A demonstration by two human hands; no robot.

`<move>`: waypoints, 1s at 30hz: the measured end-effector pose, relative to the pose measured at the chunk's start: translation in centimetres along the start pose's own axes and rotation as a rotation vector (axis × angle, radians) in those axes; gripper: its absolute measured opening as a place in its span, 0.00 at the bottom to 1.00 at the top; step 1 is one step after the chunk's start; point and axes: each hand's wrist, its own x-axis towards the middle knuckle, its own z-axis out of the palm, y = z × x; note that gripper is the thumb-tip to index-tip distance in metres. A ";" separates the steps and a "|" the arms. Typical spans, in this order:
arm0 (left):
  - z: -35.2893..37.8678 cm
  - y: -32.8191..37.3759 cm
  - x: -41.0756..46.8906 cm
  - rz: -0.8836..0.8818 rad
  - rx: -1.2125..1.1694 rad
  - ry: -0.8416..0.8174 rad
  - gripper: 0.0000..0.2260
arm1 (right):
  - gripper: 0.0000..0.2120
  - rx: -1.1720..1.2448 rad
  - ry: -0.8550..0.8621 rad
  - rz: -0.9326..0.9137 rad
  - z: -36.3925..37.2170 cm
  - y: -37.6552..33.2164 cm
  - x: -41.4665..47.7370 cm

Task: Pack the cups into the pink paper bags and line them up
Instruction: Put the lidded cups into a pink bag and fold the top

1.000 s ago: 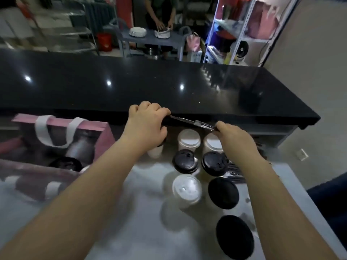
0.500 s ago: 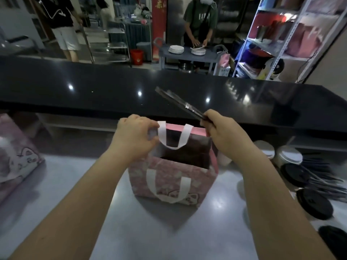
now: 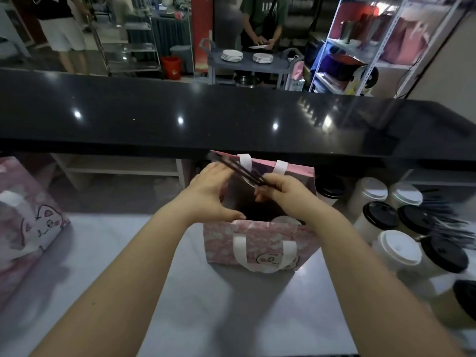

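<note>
An open pink paper bag (image 3: 224,243) with white handles stands on the grey worktop (image 3: 231,305) in the middle of the view. The pale lid of a cup (image 3: 286,220) shows inside it, near the front wall. My left hand (image 3: 208,194) spans the bag's left rim with fingers spread and its thumb on the near edge. My right hand (image 3: 283,194) hovers over the bag's mouth and pinches thin dark straws (image 3: 237,168), which slant up to the left. Several lidded cups (image 3: 396,246), some with white lids and some with black, stand to the right of the bag.
Another pink bag (image 3: 28,222) with a cat drawing sits at the left edge. A pile of dark straws (image 3: 448,222) lies beside the cups. A raised black counter (image 3: 231,119) runs along the far side. Beyond it are people, a cart with plates and shelves.
My right hand has brought the straws down from above the counter to the bag's mouth. My left hand has left the far handle and now spans the left rim.
</note>
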 end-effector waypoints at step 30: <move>3.5 12.2 3.8 0.258 0.358 0.274 0.15 | 0.10 -0.679 0.422 0.121 -5.9 -0.2 -9.5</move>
